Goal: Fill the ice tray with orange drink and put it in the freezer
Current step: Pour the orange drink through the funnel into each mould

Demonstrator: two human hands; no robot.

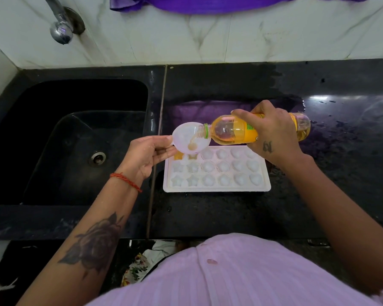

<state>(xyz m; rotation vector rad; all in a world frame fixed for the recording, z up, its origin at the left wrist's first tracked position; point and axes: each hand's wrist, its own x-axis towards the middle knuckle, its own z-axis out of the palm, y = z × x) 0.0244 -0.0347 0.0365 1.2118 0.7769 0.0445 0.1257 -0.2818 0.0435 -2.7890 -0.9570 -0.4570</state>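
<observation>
On the black counter (230, 215), just right of the seam that splits it from the sink (75, 138), sits a white ice tray (217, 173) with three rows of moulds, stars on the left end, rounder shapes in the middle and heart-ish ones toward the right. Almost all of them look empty; only the far-left corner mould has orange in it, though the funnel hides part of that corner. Left hand (146, 155) is pinched around the little tab of a white funnel (190, 138), holding it right over that far-left corner of the tray. Right hand (272, 133) is wrapped around the middle of a plastic bottle (234, 131) of orange drink, tipped nearly flat with its open neck poking over the funnel rim, and a thin stream is running into the bowl and pooling at the bottom. Bottle looks maybe half full, with the drink lying along its lower side. Counter behind the tray looks wet, with a purple reflection on it. A chrome tap (60, 27) sticks out of the tiled wall above the sink, and purple cloth (197, 3) hangs along the top edge. There's a red thread band (126, 181) on the left wrist.
</observation>
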